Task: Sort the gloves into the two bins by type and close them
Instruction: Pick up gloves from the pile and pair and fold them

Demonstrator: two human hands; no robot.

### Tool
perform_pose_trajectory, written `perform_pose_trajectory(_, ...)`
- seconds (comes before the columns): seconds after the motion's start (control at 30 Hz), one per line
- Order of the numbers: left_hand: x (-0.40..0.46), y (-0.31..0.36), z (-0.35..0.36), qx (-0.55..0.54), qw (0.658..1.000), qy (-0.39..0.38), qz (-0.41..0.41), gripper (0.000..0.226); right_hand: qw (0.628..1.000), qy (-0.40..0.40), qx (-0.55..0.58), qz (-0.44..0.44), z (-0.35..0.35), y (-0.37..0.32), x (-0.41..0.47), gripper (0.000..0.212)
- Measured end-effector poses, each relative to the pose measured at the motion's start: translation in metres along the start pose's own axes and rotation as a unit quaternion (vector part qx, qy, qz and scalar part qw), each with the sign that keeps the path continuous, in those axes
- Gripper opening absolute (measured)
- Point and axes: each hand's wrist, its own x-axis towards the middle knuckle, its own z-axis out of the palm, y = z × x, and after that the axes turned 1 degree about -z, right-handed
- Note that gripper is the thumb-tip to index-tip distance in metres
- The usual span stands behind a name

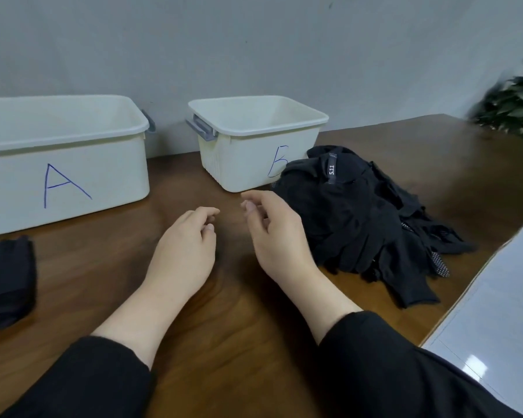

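Note:
Two white plastic bins stand at the back of the brown table. Bin A (64, 179) is at the left and bin B (248, 167) near the middle, both without lids, and what I see of their insides holds nothing. A heap of black gloves (360, 215) lies to the right of bin B, touching its front corner. My left hand (184, 251) and my right hand (275, 236) hover over the table in front of the bins, fingers loosely curled, holding nothing. My right hand is just left of the heap.
A dark folded cloth item (6, 279) lies at the table's left edge in front of bin A. The table's right edge (465, 294) runs diagonally, with pale floor beyond. A green plant (514, 104) stands at the far right. A grey wall backs the bins.

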Motion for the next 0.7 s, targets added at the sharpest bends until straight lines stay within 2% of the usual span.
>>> perform_pose_trajectory(0.1,-0.002,0.0,0.003,-0.006,1.0,-0.018,0.023,0.032,0.997,0.032,-0.045,-0.051,-0.032,0.003,0.007,0.021)
perform_pose_trajectory(0.2,-0.002,0.002,0.004,-0.009,0.999,-0.033,0.04,0.031,0.982,0.04,-0.169,-0.067,-0.079,0.019,0.024,0.025)
perform_pose_trajectory(0.27,-0.003,0.003,0.004,-0.007,0.998,-0.039,0.051,0.031,0.961,0.007,-0.277,-0.022,-0.111,0.033,0.036,0.033)
perform_pose_trajectory(0.33,-0.004,0.005,0.004,0.001,0.997,-0.048,0.06,0.031,0.922,-0.057,-0.379,0.057,-0.137,0.043,0.044,0.044)
perform_pose_trajectory(0.4,-0.004,0.006,0.004,0.002,0.997,-0.053,0.064,0.031,0.89,-0.105,-0.43,0.109,-0.152,0.051,0.048,0.049)
perform_pose_trajectory(0.47,-0.005,0.006,0.004,-0.004,0.997,-0.052,0.065,0.03,0.893,-0.096,-0.426,0.104,-0.158,0.054,0.05,0.04)
perform_pose_trajectory(0.57,-0.006,0.006,0.002,-0.005,0.997,-0.05,0.064,0.03,0.917,-0.057,-0.389,0.064,-0.159,0.049,0.052,0.014)
perform_pose_trajectory(0.7,-0.007,0.005,-0.001,-0.009,0.997,-0.041,0.062,0.031,0.956,-0.029,-0.29,0.043,-0.161,0.024,0.054,0.001)
